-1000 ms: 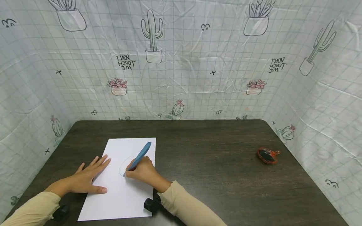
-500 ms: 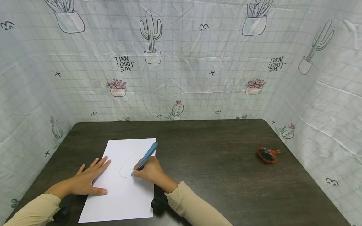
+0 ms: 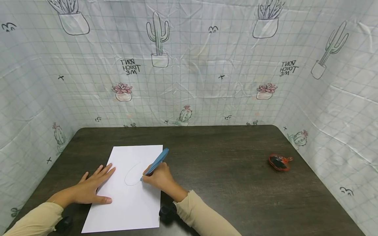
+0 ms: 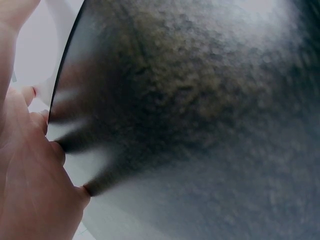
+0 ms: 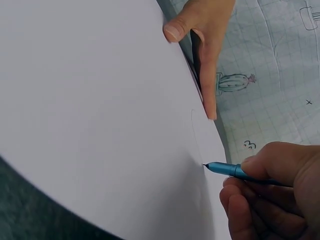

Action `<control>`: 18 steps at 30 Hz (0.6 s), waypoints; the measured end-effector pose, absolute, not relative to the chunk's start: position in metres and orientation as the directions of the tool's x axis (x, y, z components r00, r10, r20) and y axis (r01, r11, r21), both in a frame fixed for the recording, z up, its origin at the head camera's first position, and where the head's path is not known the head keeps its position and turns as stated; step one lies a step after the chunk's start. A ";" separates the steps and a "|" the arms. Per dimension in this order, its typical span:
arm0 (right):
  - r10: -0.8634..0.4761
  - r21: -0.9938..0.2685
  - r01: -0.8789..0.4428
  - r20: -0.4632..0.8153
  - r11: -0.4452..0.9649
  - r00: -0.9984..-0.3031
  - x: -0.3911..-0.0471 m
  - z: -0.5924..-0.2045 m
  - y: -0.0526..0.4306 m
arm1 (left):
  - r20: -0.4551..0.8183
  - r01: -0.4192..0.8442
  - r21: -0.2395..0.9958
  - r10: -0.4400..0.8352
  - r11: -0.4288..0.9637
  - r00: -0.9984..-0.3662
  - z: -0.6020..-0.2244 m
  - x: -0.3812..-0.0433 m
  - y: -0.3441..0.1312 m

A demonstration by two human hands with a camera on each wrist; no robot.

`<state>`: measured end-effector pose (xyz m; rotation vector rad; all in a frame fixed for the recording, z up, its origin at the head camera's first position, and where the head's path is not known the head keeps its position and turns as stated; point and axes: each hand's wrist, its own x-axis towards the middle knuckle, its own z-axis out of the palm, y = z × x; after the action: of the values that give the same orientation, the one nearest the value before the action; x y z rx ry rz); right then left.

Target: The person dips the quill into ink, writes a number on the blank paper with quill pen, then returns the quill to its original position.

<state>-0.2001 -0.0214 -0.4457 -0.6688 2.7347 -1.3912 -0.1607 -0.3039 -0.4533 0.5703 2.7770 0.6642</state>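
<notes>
A white sheet of paper (image 3: 124,213) lies on the left part of the dark table. My right hand (image 3: 160,178) pinches a blue pen (image 3: 157,160) whose tip meets the paper, as the right wrist view shows up close with the pen (image 5: 227,169) between thumb and fingers. A thin curved line, like an oval left open at its upper right, runs from the upper middle of the sheet round to the tip. Spread flat, my left hand (image 3: 85,190) rests on the sheet's left edge, fingers straight; the left wrist view shows this hand (image 4: 35,170) from the side.
At the right of the dark wooden table (image 3: 218,196) lies a small orange-rimmed object (image 3: 279,162) with a black middle. A white cloth (image 3: 200,72) printed with cacti stands around the back and sides. Black wrist cameras sit at both sleeves.
My right hand and the pen have moved to the right across the sheet, and the drawn curve has grown longer along its bottom. The left hand has stayed in place.
</notes>
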 end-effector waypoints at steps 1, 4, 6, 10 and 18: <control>-0.364 -0.778 -0.367 0.191 0.511 -0.912 -0.201 -0.446 -0.021 | -0.131 0.315 0.473 0.419 0.823 -0.899 -0.454 -0.161 -0.304; -0.345 -0.791 -0.359 0.200 0.495 -0.917 -0.202 -0.447 -0.021 | -0.130 0.311 0.476 0.416 0.823 -0.900 -0.454 -0.162 -0.305; -0.335 -0.800 -0.355 0.206 0.483 -0.919 -0.202 -0.447 -0.021 | -0.127 0.313 0.476 0.416 0.822 -0.900 -0.455 -0.162 -0.305; -0.312 -0.807 -0.348 0.214 0.477 -0.926 -0.203 -0.449 -0.022 | -0.127 0.314 0.477 0.417 0.821 -0.900 -0.454 -0.161 -0.304; -0.239 -0.808 -0.324 0.233 0.491 -0.943 -0.205 -0.454 -0.027 | -0.122 0.320 0.475 0.422 0.820 -0.898 -0.453 -0.161 -0.303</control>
<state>-0.2053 -0.0267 -0.4541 -0.5280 2.7893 -1.5431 -0.1605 -0.3034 -0.4533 0.5748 2.7813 0.6684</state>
